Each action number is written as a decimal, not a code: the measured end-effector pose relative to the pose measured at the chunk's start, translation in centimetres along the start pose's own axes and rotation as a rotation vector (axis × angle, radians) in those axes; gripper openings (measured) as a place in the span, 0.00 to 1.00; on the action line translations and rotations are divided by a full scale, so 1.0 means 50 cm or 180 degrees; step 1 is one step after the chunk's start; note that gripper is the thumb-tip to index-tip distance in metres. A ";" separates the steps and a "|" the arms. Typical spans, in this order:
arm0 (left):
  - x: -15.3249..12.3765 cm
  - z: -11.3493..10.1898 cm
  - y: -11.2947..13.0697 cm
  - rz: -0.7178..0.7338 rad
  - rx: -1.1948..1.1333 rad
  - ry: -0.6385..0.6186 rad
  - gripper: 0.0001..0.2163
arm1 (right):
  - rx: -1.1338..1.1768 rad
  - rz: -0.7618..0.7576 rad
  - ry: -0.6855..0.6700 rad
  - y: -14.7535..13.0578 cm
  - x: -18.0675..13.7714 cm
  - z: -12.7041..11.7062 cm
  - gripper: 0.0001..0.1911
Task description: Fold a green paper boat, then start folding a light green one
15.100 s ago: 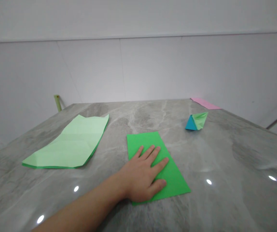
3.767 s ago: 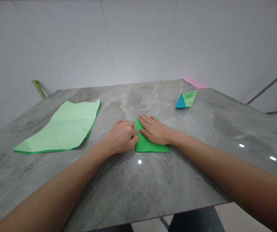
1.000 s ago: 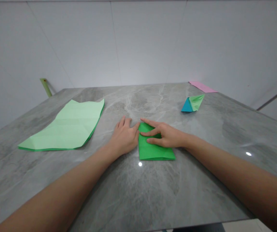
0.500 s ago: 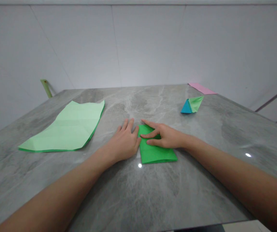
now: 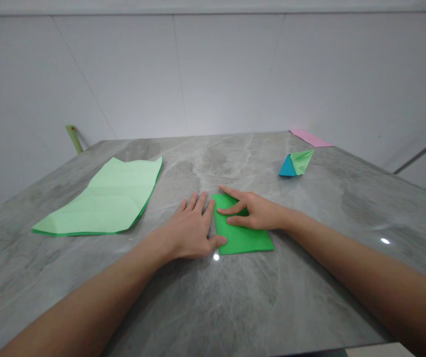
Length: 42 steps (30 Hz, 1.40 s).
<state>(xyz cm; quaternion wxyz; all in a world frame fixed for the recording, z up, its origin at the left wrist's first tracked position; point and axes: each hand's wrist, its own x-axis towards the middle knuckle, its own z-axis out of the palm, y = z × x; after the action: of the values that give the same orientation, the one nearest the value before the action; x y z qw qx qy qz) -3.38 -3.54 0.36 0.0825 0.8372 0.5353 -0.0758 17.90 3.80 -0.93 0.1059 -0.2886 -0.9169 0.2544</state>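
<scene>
A folded sheet of bright green paper (image 5: 248, 242) lies flat on the grey table in front of me. My left hand (image 5: 195, 225) rests at its left edge, fingers spread, with the thumb on the paper's lower left corner. Across the upper part of the paper lies my right hand (image 5: 252, 210), its fingers apart and pressing down on the sheet. The palm and fingers of the right hand hide some of the paper's upper right side.
Left of my hands lies a larger creased light green sheet (image 5: 105, 198) with darker green edges. A small blue and green folded paper piece (image 5: 295, 164) sits at the back right of the grey marbled table (image 5: 205, 307). Pink paper (image 5: 311, 138) lies at the far right edge.
My left hand has slid toward me along the paper's left edge, its thumb now at the lower corner. The paper's near edge lies flatter. The right hand keeps its place.
</scene>
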 end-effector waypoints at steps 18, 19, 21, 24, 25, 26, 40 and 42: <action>-0.005 -0.005 0.001 0.0087 -0.0197 -0.0221 0.50 | -0.0496 0.1068 0.0517 0.059 -0.002 -0.008 0.46; -0.005 -0.004 0.001 0.0133 -0.0220 -0.0191 0.49 | -0.0546 0.1168 0.0538 0.065 -0.003 -0.013 0.44; -0.004 -0.003 0.003 0.0311 -0.0249 -0.0123 0.45 | -0.0635 0.1268 0.0593 0.076 -0.005 -0.020 0.39; -0.004 -0.003 0.009 0.0900 -0.0281 -0.0108 0.35 | -0.0741 0.1204 0.0738 0.086 -0.007 -0.023 0.32; -0.005 -0.004 0.011 0.1128 -0.0313 -0.0124 0.34 | -0.0772 0.1154 0.0798 0.087 -0.008 -0.023 0.30; -0.005 -0.005 0.013 0.1324 -0.0361 -0.0149 0.34 | -0.0805 0.1097 0.0856 0.088 -0.008 -0.022 0.28; -0.010 -0.006 0.024 0.1394 -0.0537 0.0230 0.20 | -0.1025 0.1017 0.1149 0.064 -0.006 -0.011 0.10; -0.011 -0.005 0.027 0.1410 -0.0395 0.0225 0.23 | -0.0998 0.1078 0.1264 0.062 -0.003 -0.007 0.11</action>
<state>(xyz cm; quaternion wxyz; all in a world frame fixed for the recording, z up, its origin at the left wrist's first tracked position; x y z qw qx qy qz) -2.34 -4.53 0.77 0.1297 0.9297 0.3446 0.0066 19.63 6.02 -2.31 0.1933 -0.4942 -0.8453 0.0625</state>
